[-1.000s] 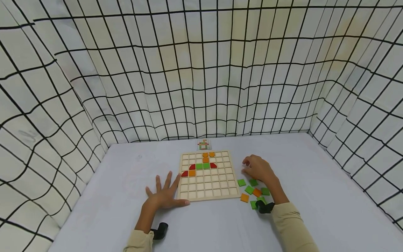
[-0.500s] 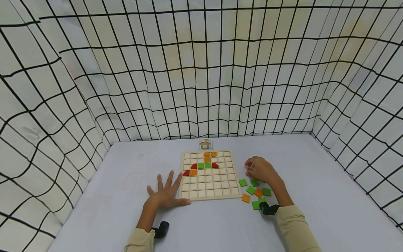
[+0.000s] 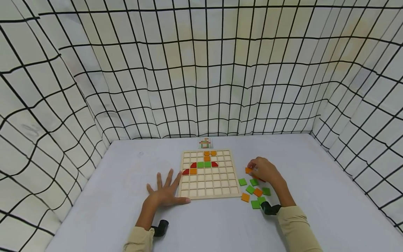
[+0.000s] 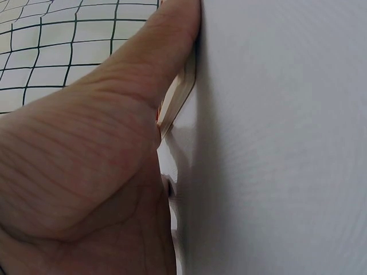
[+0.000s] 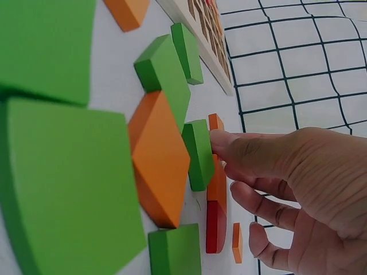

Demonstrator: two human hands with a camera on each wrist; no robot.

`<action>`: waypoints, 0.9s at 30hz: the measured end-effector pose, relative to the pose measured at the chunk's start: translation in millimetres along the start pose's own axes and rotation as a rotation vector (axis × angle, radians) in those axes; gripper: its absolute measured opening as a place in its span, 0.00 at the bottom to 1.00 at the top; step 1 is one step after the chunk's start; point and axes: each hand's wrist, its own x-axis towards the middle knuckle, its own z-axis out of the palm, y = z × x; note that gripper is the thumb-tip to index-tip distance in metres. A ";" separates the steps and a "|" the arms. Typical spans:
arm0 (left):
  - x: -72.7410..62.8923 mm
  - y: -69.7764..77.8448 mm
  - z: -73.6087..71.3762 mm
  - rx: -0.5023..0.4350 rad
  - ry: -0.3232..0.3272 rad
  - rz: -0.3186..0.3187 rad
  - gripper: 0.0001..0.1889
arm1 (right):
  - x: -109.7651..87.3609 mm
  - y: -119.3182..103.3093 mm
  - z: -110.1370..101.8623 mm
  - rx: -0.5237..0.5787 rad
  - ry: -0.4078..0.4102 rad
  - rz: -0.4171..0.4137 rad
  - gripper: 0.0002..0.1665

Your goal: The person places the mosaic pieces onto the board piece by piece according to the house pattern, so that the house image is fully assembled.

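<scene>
My left hand lies spread on the table at the lower left corner of the wooden grid board, index finger and thumb at its edge. In the left wrist view, the palm and thumb hide most of the board. To the board's right, my right hand pinches an orange square tile between thumb and index finger. The right wrist view shows this orange tile at the thumb tip, the other fingers curled loosely. Beneath the hand are another orange tile and a red piece.
Loose green tiles and orange tiles lie right of the board. Red, orange and green pieces sit in its upper cells. A small pattern card lies behind it. Black netting over white sheeting surrounds the white table.
The right hand has taken hold of an orange tile, which now shows more at the fingertips. It has shifted slightly right. The left hand stays on the board's edge.
</scene>
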 end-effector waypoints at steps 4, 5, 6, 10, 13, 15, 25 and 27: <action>1.1 -0.1 0.3 0.000 -0.002 -0.001 0.61 | -0.2 0.2 0.0 -0.005 -0.001 -0.004 0.11; 1.4 -0.3 0.1 -0.001 -0.001 -0.002 0.61 | -0.2 0.3 -0.2 -0.005 0.002 -0.010 0.10; 1.7 -0.5 -0.1 0.001 0.000 -0.003 0.61 | 0.0 0.2 -0.2 -0.006 0.008 -0.010 0.10; 2.5 -1.3 -0.8 0.007 0.001 -0.003 0.61 | 0.4 0.2 0.1 -0.011 0.024 -0.019 0.10; 2.6 -1.7 -0.8 0.011 -0.001 -0.002 0.61 | -0.2 -0.3 -0.2 -0.014 0.025 -0.012 0.11; 2.4 -1.9 -0.6 0.008 -0.002 -0.002 0.61 | -0.8 -0.6 -0.6 -0.023 0.026 -0.007 0.12; 2.6 -2.1 1.8 0.005 -0.003 0.001 0.61 | -0.7 2.6 2.7 -0.068 0.061 -0.021 0.15; 2.8 -2.2 1.1 0.006 -0.001 0.001 0.61 | 1.0 2.8 3.7 -0.070 0.061 -0.028 0.15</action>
